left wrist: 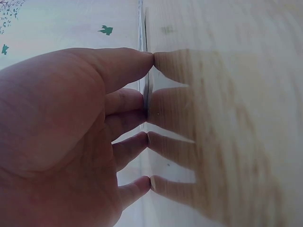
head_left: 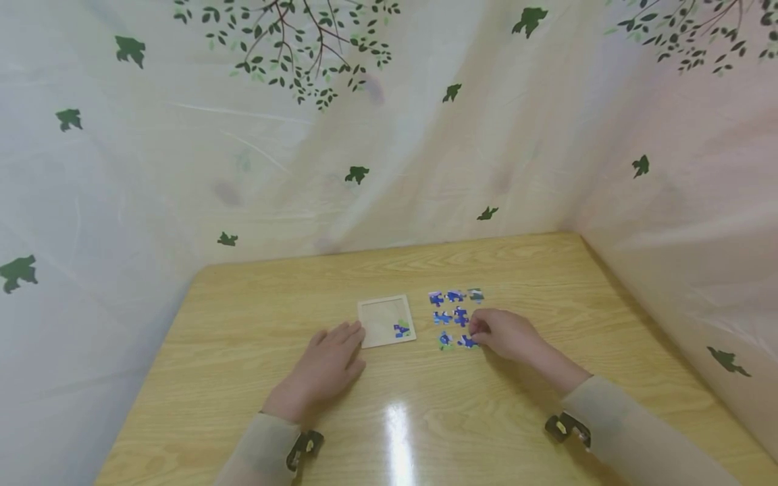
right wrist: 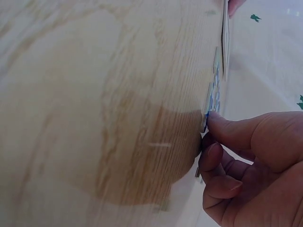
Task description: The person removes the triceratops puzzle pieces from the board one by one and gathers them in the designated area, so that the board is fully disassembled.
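Note:
A square wooden puzzle tray lies on the table, with joined blue and green pieces in its lower right corner. The fingertips of my left hand rest at the tray's left edge, fingers fairly straight; the left wrist view shows them touching the glossy tabletop. Right of the tray lie several loose blue jigsaw pieces in rough rows. My right hand is at the right side of these rows, thumb and curled fingers pinching a jigsaw piece at the table surface. The fingers partly hide that piece.
The wood-grain table is shiny and reflects the hands. A pale curtain with printed leaves and birds hangs behind it and along both sides. Each sleeve carries a dark wrist device.

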`<state>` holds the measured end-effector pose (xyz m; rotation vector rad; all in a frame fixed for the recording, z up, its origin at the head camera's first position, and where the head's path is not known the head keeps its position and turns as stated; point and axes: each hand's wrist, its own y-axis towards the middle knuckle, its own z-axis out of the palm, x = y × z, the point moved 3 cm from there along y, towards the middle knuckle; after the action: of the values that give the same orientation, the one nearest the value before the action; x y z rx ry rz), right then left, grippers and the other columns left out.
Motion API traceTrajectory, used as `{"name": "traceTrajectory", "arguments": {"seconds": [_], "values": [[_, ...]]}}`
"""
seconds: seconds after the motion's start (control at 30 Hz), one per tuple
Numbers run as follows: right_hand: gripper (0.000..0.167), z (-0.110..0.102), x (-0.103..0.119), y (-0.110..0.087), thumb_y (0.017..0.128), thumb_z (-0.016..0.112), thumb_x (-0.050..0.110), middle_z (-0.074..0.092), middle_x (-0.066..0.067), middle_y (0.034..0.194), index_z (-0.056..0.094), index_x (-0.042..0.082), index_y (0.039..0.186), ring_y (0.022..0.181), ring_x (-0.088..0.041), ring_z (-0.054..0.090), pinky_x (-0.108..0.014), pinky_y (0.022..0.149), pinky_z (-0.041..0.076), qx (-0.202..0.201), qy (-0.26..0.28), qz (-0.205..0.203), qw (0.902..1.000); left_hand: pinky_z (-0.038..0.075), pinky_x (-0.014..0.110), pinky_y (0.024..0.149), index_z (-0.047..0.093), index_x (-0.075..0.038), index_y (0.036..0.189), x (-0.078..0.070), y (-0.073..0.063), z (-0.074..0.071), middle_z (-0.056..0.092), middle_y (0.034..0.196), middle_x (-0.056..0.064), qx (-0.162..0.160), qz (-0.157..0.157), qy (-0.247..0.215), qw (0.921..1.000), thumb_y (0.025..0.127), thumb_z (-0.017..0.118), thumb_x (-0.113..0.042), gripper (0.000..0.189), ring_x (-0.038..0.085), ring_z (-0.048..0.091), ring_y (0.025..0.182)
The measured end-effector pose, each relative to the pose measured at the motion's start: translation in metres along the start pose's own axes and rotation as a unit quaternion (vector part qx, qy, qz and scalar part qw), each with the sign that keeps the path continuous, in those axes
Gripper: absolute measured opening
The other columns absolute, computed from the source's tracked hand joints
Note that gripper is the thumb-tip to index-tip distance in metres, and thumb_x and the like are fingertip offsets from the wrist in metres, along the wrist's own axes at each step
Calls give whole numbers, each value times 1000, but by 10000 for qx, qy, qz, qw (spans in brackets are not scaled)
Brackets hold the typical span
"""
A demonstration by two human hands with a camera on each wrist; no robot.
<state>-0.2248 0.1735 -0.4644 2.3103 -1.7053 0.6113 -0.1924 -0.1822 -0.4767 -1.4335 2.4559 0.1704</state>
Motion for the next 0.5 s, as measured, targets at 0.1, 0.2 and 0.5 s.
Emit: {"name": "traceTrajectory", "arguments": {"seconds": [0.1, 0.2, 0.5], "values": [[10, 0, 0, 0, 100, 81, 13, 72, 6, 92, 73, 18, 97, 89, -17, 67, -49, 86, 60, 3, 23, 18, 10000, 20, 64, 133, 47, -3, 166, 0, 0, 0, 40, 175, 14, 5, -30, 12, 10000, 115, 58, -33, 60, 37, 32, 164], [9, 1, -1, 0, 100, 80, 12, 72, 6, 93, 74, 18, 98, 90, -17, 68, -49, 87, 60, -1, 16, 10, 10000, 21, 64, 133, 47, -3, 166, 0, 1, 0, 40, 175, 14, -10, -28, 23, 10000, 115, 58, -33, 60, 37, 33, 164], [8, 3, -3, 0, 101, 79, 12, 72, 5, 95, 73, 17, 99, 92, -18, 68, -50, 89, 61, 10, 83, 7, 10000, 20, 64, 133, 47, -2, 166, -1, 0, 0, 39, 175, 15, -5, -23, 31, 10000, 115, 58, -32, 60, 38, 33, 163]]}}
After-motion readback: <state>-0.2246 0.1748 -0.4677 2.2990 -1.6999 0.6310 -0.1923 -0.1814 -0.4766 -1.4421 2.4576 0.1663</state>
